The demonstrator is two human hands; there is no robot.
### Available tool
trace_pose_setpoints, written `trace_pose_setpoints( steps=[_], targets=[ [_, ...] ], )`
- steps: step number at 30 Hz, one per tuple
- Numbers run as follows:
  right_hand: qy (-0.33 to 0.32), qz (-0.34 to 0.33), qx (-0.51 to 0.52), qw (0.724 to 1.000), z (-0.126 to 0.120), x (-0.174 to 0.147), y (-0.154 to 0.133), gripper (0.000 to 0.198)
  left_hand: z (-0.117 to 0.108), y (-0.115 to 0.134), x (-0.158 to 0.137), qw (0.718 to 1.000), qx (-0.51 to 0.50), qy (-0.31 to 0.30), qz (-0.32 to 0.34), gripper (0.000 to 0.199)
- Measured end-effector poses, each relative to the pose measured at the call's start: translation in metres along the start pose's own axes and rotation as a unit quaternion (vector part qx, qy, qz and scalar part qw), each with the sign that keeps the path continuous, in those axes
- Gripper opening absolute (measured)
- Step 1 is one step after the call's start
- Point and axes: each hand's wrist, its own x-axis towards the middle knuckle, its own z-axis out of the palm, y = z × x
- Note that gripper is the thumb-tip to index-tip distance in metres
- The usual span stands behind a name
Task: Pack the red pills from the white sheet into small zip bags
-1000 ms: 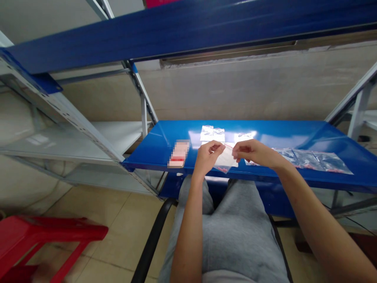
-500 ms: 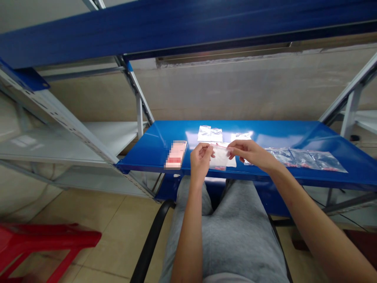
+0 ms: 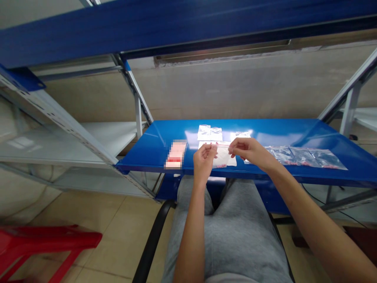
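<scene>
A small clear zip bag (image 3: 221, 158) with a red line along its top hangs between my hands, some small red pieces at its bottom. My left hand (image 3: 204, 159) pinches the top left corner. At the opposite top corner, the fingertips of my right hand (image 3: 247, 151) are closed on the bag. Behind and below it lies a white sheet (image 3: 232, 161) on the blue table, with a few red pieces near its upper edge. Two small clear bags (image 3: 210, 133) lie farther back, and another bag (image 3: 242, 135) is partly covered by my right hand.
On the blue table (image 3: 294, 131), a row of clear bags with red pieces (image 3: 304, 157) lies at the right. A pixelated pinkish flat object (image 3: 175, 155) lies at the left. A blue beam (image 3: 188, 27) crosses overhead. A red plastic stool (image 3: 50, 239) stands at lower left.
Both hands still hold the bag. My left hand has shifted slightly right, and red pieces at the white sheet's upper edge now show more.
</scene>
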Motion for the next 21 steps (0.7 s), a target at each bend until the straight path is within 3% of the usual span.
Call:
trace_pose_setpoints(
  steps=[7,15,18,21],
  targets=[
    [0.005,0.003,-0.009,1.000,-0.003,-0.004,-0.007,0.022,-0.004,-0.001,-0.001,0.999,0.032,-0.014,0.018,0.024],
    [-0.017,0.022,0.008,1.000,0.004,-0.003,0.000,0.037,-0.004,-0.003,-0.002,0.998,0.064,0.018,0.020,0.029],
    [-0.005,0.005,0.011,1.000,0.007,-0.002,0.000,0.035,-0.005,0.002,-0.003,0.998,0.063,-0.004,0.017,0.028],
    [0.010,-0.017,0.000,1.000,0.007,-0.002,-0.001,0.032,-0.005,0.007,-0.005,0.995,0.074,-0.066,0.013,0.029]
  ],
)
